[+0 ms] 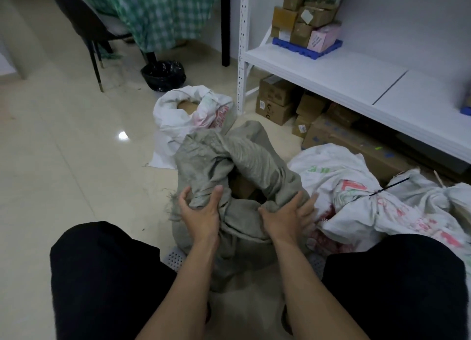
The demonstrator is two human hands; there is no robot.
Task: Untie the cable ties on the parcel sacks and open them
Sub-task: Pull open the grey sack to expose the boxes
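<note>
The left hand [200,209] gripped a bunched fold of the grey woven sack [244,161]; the right hand [288,216] pressed, fingers spread, on its open rim, between the person's knees on the tiled floor [63,148].

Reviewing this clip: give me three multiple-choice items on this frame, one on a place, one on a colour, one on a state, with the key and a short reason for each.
1. Where does the white sack that is tied shut lie?
A. to the right of the grey sack
B. on the white shelf
C. under the chair

2. What colour is the cable tie on that sack?
A. white
B. black
C. red

3. What state is the grey sack's mouth in?
A. tied shut
B. taped over
C. open, with both hands on its rim

Key: 1 A, it lies on the floor at the person's right knee. 2 B, a dark strap cinches the gathered neck. 3 C, the left hand grips bunched fabric, the right hand presses the rim, and a brown box shows inside.
</note>
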